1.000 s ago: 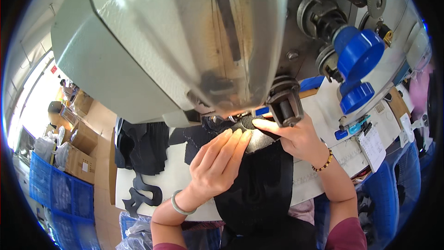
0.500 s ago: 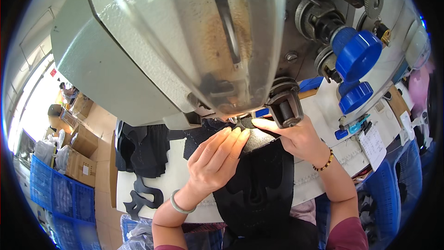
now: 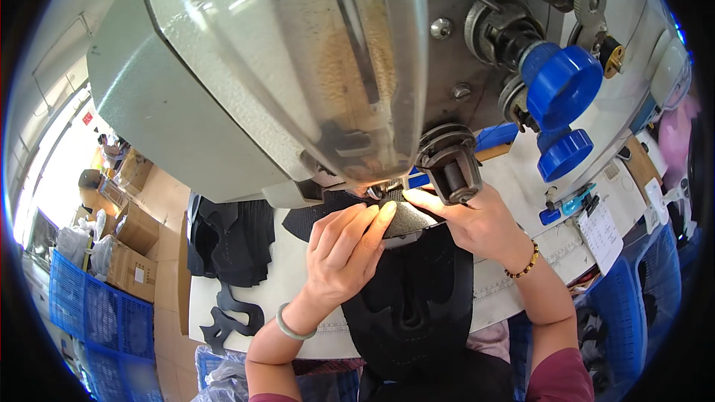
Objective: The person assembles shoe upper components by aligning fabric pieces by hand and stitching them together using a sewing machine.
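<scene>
Under the needle area of the sewing machine (image 3: 298, 67) lies a black mesh fabric piece (image 3: 302, 221), with a shiny greyish patch beside my fingertips. My left hand (image 3: 344, 253) holds the piece's near edge, its fingers close together and the index fingertip pressing down by the presser foot. On the other side, my right hand (image 3: 482, 227) grips the right end, index finger stretched along the top toward the needle and thumb mostly hidden. A larger black cut piece (image 3: 410, 305) with curved cut-outs hangs from the table's edge toward my lap, just below the hands.
Stacked black cut pieces (image 3: 231, 238) lie left on the white table (image 3: 298, 342), with a curvy dark scrap (image 3: 234, 313) nearer me. Blue tension knobs (image 3: 562, 89) jut out on the right. A paper sheet (image 3: 599, 237) lies at the right. Blue crates (image 3: 112, 313) stand left.
The mesh piece has turned a little, its left end now pointing farther left. My left fingers have bent and drawn slightly together. The machine sits slightly farther left in view.
</scene>
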`<act>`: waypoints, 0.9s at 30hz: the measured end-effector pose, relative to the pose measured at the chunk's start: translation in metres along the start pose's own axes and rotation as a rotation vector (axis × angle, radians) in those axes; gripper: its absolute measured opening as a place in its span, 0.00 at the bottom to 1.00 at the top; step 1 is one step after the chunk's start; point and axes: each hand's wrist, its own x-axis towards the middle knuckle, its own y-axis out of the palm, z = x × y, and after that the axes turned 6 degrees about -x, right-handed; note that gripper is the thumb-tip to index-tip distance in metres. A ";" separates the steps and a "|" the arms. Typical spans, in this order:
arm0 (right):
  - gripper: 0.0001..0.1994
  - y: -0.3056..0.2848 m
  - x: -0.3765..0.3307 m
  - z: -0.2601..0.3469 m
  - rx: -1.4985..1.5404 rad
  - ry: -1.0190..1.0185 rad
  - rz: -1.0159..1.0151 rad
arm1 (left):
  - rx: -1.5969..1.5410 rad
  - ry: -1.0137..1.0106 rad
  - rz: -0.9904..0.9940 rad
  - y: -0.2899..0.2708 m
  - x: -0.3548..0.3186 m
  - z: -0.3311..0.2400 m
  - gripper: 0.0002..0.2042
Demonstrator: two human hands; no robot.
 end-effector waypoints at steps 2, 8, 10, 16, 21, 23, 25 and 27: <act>0.25 0.000 -0.002 0.000 -0.017 -0.014 -0.002 | 0.001 -0.005 -0.012 0.002 0.000 -0.001 0.20; 0.24 0.000 -0.009 0.012 -0.184 -0.065 0.041 | 0.037 0.044 -0.069 0.010 -0.006 -0.008 0.20; 0.24 -0.004 -0.007 0.022 -0.222 -0.075 0.042 | 0.012 -0.007 -0.089 0.013 -0.004 -0.016 0.19; 0.20 -0.003 -0.011 0.038 -0.364 -0.131 0.084 | 0.088 -0.014 -0.116 0.018 -0.001 -0.017 0.21; 0.21 -0.025 -0.007 0.053 0.025 0.079 0.075 | 0.054 0.046 -0.168 0.020 -0.004 -0.004 0.20; 0.19 -0.034 -0.005 0.044 -0.032 0.237 -0.004 | 0.058 0.070 -0.179 0.017 -0.006 -0.001 0.19; 0.17 -0.041 -0.004 0.027 -0.003 0.603 0.070 | 0.052 0.065 -0.179 0.019 -0.008 0.001 0.19; 0.21 -0.038 -0.009 -0.007 0.446 0.941 0.378 | 0.044 0.073 -0.182 0.018 -0.006 0.000 0.19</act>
